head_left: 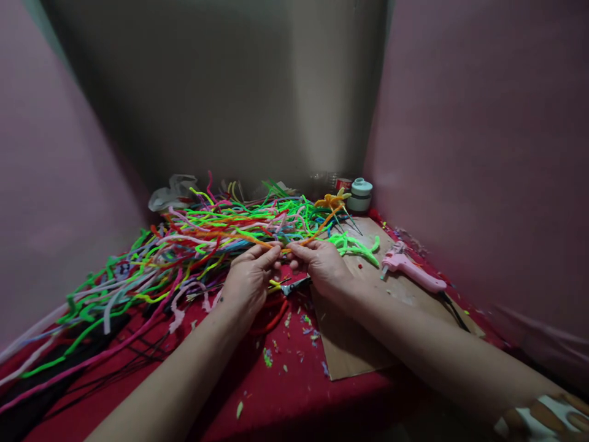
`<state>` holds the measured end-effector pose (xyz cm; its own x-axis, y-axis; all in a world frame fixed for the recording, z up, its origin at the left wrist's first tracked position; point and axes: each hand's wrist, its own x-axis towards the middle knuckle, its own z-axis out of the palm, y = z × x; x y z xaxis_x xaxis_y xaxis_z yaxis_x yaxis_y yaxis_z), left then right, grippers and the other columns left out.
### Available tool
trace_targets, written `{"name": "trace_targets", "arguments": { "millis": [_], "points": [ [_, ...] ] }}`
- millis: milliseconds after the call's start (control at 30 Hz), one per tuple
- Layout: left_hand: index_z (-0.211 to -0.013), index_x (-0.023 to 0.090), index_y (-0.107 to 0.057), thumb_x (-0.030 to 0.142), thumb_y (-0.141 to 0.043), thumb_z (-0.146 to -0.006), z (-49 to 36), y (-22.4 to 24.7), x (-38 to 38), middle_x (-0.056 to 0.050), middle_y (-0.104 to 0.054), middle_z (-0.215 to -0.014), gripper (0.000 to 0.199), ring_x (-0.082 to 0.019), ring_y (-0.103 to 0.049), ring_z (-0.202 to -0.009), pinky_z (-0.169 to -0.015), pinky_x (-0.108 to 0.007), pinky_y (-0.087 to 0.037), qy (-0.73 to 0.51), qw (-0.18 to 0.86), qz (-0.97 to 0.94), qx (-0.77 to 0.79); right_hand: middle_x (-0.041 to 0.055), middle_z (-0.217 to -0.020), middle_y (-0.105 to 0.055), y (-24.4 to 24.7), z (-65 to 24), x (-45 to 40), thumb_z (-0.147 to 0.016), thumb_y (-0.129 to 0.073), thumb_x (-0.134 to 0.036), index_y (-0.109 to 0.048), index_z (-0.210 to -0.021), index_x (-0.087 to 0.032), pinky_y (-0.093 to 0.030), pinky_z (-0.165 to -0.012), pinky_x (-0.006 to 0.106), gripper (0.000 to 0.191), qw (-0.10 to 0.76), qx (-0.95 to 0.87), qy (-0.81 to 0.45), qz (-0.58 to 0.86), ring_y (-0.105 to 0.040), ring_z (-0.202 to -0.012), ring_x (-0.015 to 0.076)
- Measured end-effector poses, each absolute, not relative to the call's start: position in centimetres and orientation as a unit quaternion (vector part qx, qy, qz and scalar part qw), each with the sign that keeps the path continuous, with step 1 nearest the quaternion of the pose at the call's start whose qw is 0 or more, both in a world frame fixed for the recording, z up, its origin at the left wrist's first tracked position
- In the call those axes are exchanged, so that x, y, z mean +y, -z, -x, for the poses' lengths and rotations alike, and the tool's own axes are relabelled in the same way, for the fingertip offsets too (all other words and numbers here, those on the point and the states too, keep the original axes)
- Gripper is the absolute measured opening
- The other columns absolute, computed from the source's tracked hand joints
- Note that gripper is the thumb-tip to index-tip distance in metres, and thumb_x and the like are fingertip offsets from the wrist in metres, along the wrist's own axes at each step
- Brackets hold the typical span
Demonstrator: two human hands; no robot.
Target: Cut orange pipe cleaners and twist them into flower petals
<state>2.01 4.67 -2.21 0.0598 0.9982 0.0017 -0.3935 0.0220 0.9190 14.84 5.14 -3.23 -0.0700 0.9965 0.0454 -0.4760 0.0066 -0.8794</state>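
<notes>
An orange pipe cleaner (319,228) runs through the fingers of both hands, its ends reaching out to the left and up to the right. My left hand (252,274) pinches it near its middle. Close beside, the fingertips of my right hand (322,264) are closed on the same strand. Just below the hands lies a pair of scissors (295,286), partly hidden. Behind and to the left spreads a large tangled heap of coloured pipe cleaners (221,224). Several bright green bent pieces (356,247) rest right of my right hand.
A pink glue gun (411,270) with a black cord lies on a cardboard sheet (350,350) at right. Orange flower shapes on stems (334,201) and a pale green jar (361,195) stand behind. Fuzz scraps dot the red cloth (271,399). A plastic bag (173,193) sits back left.
</notes>
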Motion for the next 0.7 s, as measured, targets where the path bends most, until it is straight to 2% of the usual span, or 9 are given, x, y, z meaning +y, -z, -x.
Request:
{"name": "trace_targets", "arguments": {
  "millis": [100,200,333,567,700],
  "points": [
    [-0.07,0.01,-0.063,0.025,-0.081,-0.057,-1.8,1.9,4.7,0.001,-0.06,-0.057,0.026,-0.005,-0.046,-0.043,-0.04,-0.016,-0.034,-0.565,0.588,-0.416,0.403,0.0005,-0.056,-0.062,3.3,-15.1,5.0,-0.071,-0.064,-0.027,-0.06,-0.064,-0.012,-0.041,-0.043,0.019,0.017,0.548,-0.436,-0.608,0.374,-0.052,-0.043,0.0069],
    [-0.067,0.011,-0.063,0.026,-0.079,-0.06,-1.7,1.5,4.5,0.002,-0.059,-0.054,0.022,-0.005,-0.046,-0.042,-0.039,-0.016,-0.034,-0.547,0.548,-0.47,0.423,-0.0005,-0.052,-0.059,3.2,-15.5,4.7,-0.073,-0.059,-0.025,-0.058,-0.061,-0.013,-0.039,-0.04,0.018,0.017,0.491,-0.491,-0.597,0.401,-0.051,-0.04,0.0067],
    [-0.066,0.013,-0.065,0.028,-0.077,-0.062,-1.6,1.1,4.4,0.004,-0.054,-0.048,0.019,-0.006,-0.044,-0.039,-0.038,-0.017,-0.032,-0.515,0.525,-0.527,0.426,-0.0025,-0.044,-0.053,3.3,-16.2,4.4,-0.076,-0.056,-0.029,-0.054,-0.057,-0.015,-0.036,-0.04,0.019,0.024,0.427,-0.577,-0.581,0.384,-0.047,-0.037,0.0072],
    [-0.069,0.011,-0.066,0.022,-0.08,-0.057,-1.7,1.2,4.9,0.002,-0.056,-0.046,0.022,-0.007,-0.05,-0.038,-0.037,-0.016,-0.035,-0.467,0.638,-0.471,0.391,-0.002,-0.054,-0.056,3.1,-17.0,4.2,-0.074,-0.057,-0.034,-0.057,-0.066,-0.014,-0.035,-0.039,0.019,0.021,0.37,-0.617,-0.606,0.339,-0.049,-0.038,0.0071],
    [-0.072,0.008,-0.066,0.016,-0.08,-0.055,-1.6,1.2,5.3,-0.001,-0.059,-0.051,0.023,-0.006,-0.05,-0.039,-0.036,-0.014,-0.036,-0.453,0.671,-0.448,0.38,-0.0024,-0.051,-0.054,2.7,-17.1,3.9,-0.074,-0.056,-0.031,-0.06,-0.068,-0.014,-0.038,-0.039,0.019,0.018,0.339,-0.63,-0.6,0.358,-0.047,-0.038,0.007]
  ]
}}
